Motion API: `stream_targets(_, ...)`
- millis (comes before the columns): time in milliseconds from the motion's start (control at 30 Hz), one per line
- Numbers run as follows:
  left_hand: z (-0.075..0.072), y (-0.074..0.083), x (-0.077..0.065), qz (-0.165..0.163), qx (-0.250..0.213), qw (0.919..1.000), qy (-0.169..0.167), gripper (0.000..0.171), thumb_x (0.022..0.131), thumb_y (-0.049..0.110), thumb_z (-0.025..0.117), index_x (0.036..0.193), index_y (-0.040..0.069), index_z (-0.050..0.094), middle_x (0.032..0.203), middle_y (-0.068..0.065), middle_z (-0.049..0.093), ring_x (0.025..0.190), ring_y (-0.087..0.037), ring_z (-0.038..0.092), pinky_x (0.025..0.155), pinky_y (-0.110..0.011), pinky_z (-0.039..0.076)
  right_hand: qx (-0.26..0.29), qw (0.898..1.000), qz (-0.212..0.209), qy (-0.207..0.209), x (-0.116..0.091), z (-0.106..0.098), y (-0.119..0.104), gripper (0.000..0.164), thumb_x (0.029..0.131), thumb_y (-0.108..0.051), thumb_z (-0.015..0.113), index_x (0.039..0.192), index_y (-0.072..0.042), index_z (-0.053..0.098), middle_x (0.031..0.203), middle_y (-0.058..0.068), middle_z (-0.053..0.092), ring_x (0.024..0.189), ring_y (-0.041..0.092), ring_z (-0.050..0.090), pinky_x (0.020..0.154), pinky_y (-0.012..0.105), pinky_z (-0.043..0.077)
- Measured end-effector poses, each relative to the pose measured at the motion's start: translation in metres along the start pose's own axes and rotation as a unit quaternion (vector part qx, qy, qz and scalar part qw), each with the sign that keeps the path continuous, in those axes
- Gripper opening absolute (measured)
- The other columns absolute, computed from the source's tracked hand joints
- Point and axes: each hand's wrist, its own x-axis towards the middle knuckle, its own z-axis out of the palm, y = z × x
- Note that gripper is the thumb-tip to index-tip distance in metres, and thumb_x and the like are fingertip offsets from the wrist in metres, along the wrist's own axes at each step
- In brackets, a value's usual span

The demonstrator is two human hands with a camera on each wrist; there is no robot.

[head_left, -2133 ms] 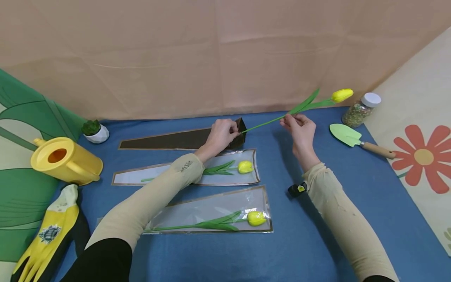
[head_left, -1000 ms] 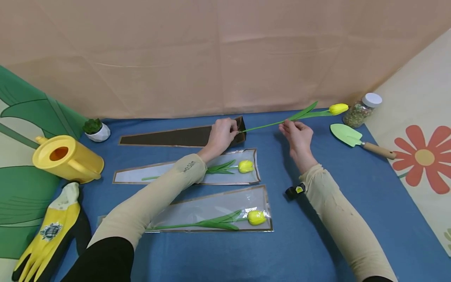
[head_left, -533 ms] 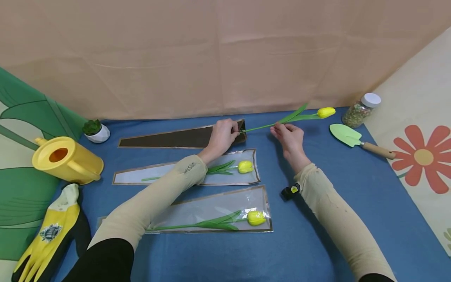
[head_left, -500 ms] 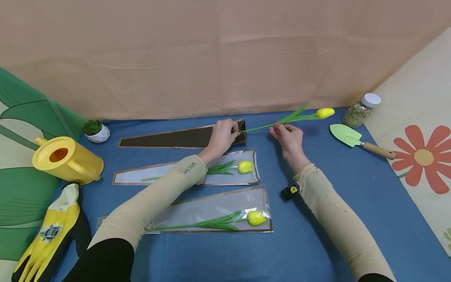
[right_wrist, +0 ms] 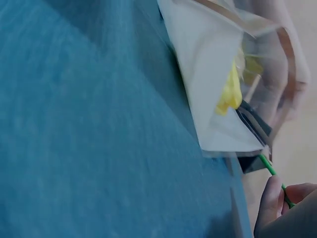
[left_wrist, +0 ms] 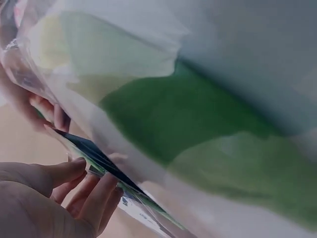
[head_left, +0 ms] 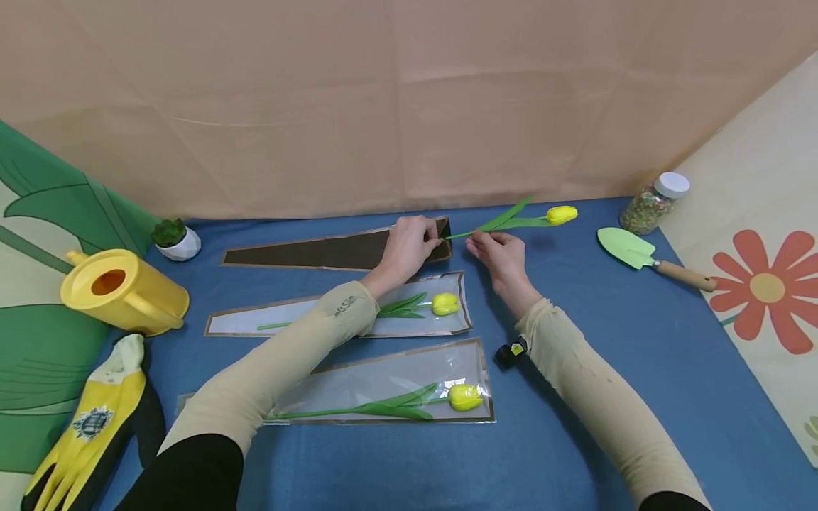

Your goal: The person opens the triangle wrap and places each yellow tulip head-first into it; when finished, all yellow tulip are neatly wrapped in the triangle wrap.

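Observation:
My right hand (head_left: 501, 261) pinches the green stem of a yellow tulip (head_left: 562, 215), whose bloom points right. The stem's lower end runs into the open right end of a black flower sleeve (head_left: 319, 250). At that opening my left hand (head_left: 407, 248) grips the sleeve's edge; its thumb and fingers also show in the left wrist view around the dark rim (left_wrist: 94, 156). How deep the stem sits is hidden. In the right wrist view the green stem (right_wrist: 268, 165) passes between the fingertips.
Two clear-fronted white sleeves, the middle one (head_left: 239, 321) and the front one (head_left: 383, 376), each hold a yellow tulip. At left are a yellow watering can (head_left: 147, 284), a work glove (head_left: 105, 404) and a potted succulent (head_left: 181, 245). A green trowel (head_left: 629, 247) and a jar (head_left: 648, 207) stand right.
My right hand has moved left and a little downward with the tulip, its stem sliding farther into the black sleeve. My left hand has stayed almost in place at the opening.

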Motion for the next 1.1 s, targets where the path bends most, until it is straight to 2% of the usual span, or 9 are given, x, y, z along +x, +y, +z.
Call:
stream_targets(133,0.0,0.002,0.001,0.0,-0.004,1.0,0.001,0.011,0.101,0.009,0.077,0.089,0.008,0.076,0.095,-0.008,0.076,0.078,-0.021,0.068,0.072,-0.036,0.054,0.0,1.0,0.003,-0.011,-0.003,0.004,0.005,0.032,0.104,0.003,0.064,0.132,0.019,0.059,0.088,0.007,0.074,0.083,0.012,0.075,0.087,0.027,0.061)
stream_targets(300,0.001,0.004,0.001,0.002,-0.011,0.9999,0.001,0.013,0.101,0.008,0.077,0.088,0.008,0.077,0.095,-0.008,0.077,0.078,-0.021,0.069,0.073,-0.036,0.054,-0.028,0.999,0.007,-0.024,-0.006,0.009,0.01,0.031,0.104,0.003,0.066,0.13,0.019,0.061,0.089,0.006,0.074,0.083,0.011,0.075,0.087,0.027,0.061)
stream_targets(600,0.0,0.007,0.001,-0.001,0.0,1.0,0.001,0.014,0.101,0.009,0.077,0.087,0.008,0.078,0.092,-0.007,0.077,0.078,-0.022,0.069,0.073,-0.036,0.054,-0.08,0.995,0.008,-0.055,-0.003,0.015,0.015,0.023,0.103,-0.001,0.07,0.121,0.012,0.067,0.088,0.002,0.071,0.075,0.007,0.072,0.074,0.021,0.06)
stream_targets(833,0.0,0.008,-0.001,-0.007,-0.004,1.0,-0.002,0.013,0.101,0.009,0.077,0.088,0.007,0.078,0.09,-0.007,0.076,0.076,-0.021,0.068,0.069,-0.034,0.053,-0.148,0.986,0.023,-0.076,-0.003,0.017,0.011,0.034,0.106,-0.009,0.067,0.133,0.013,0.065,0.09,-0.001,0.073,0.071,0.007,0.07,0.067,0.024,0.06)
stream_targets(1100,-0.002,0.01,-0.001,-0.003,-0.015,0.9999,0.005,0.012,0.102,0.007,0.075,0.09,0.006,0.077,0.091,-0.009,0.076,0.076,-0.021,0.068,0.069,-0.035,0.053,-0.217,0.973,0.019,-0.073,-0.001,0.021,0.009,0.034,0.107,-0.013,0.066,0.134,0.008,0.069,0.096,0.002,0.072,0.068,0.007,0.067,0.061,0.021,0.056)
